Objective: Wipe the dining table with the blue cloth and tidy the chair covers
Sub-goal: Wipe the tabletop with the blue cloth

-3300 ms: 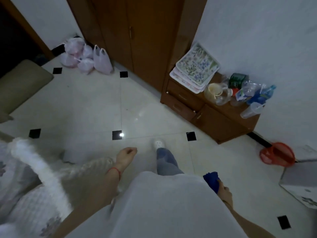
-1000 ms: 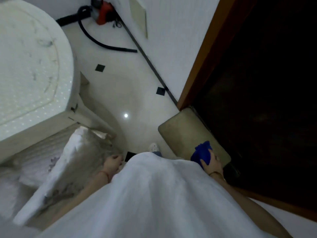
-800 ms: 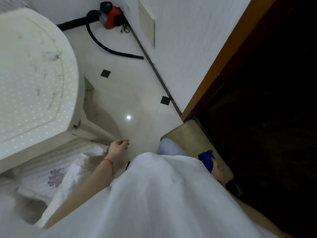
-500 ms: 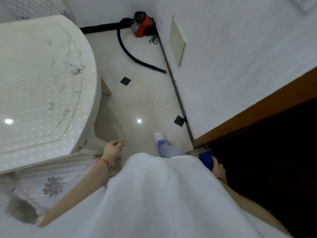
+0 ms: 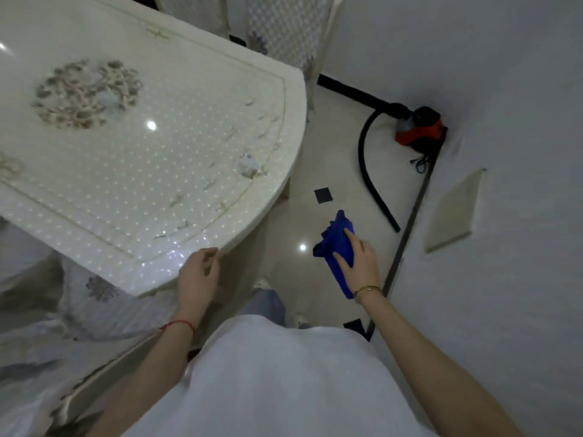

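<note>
The cream dining table (image 5: 132,190) with a dotted glossy top fills the upper left; crumbs and a small crumpled scrap (image 5: 249,165) lie near its rounded right edge. My right hand (image 5: 358,263) grips the bunched blue cloth (image 5: 337,247) in the air over the floor, right of the table. My left hand (image 5: 198,275) hangs with loosely curled fingers at the table's near edge and holds nothing. A chair with a pale floral quilted cover (image 5: 94,298) sits tucked under the table at the lower left. Another covered chair (image 5: 293,29) stands at the table's far side.
A red and black vacuum cleaner (image 5: 419,127) with a black hose (image 5: 369,181) lies on the tiled floor by the white wall (image 5: 511,89). A cream panel (image 5: 454,209) is set in that wall. My white garment fills the bottom of the view.
I have turned toward the table, which now fills the upper left. My right hand has risen forward with the blue cloth. My left hand has come up to the table's near edge.
</note>
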